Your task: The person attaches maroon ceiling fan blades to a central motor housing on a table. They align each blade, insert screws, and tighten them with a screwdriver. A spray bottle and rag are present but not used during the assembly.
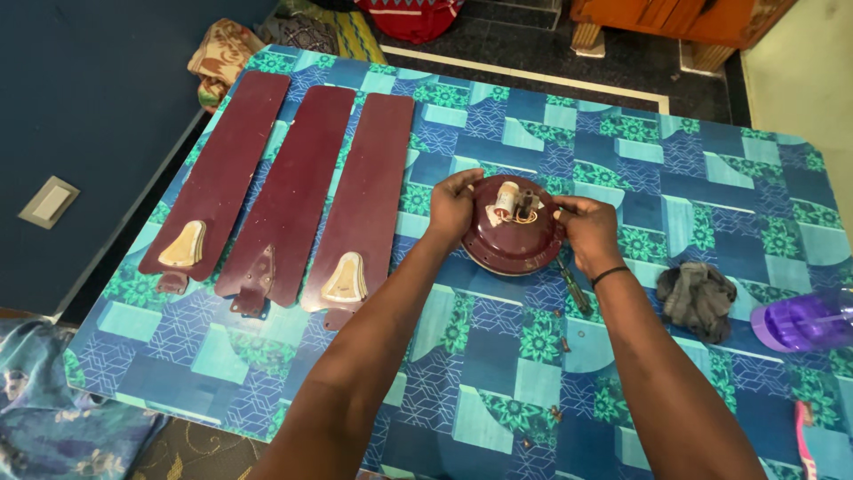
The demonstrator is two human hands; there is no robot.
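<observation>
Three maroon blades (293, 196) are laid side by side at the left of the bench (675, 169). At its middle, the motor (513, 238) is clasped by the left hand (452, 206) and right hand (587, 231). A screwdriver (573, 286), rag (697, 298) and purple cup (800, 320) are seen rightward.

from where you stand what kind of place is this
Likely a room in a home, used for a repair: a patterned blue cloth covers the table, three maroon fan blades lie on it, and both hands hold the fan motor housing.
</observation>
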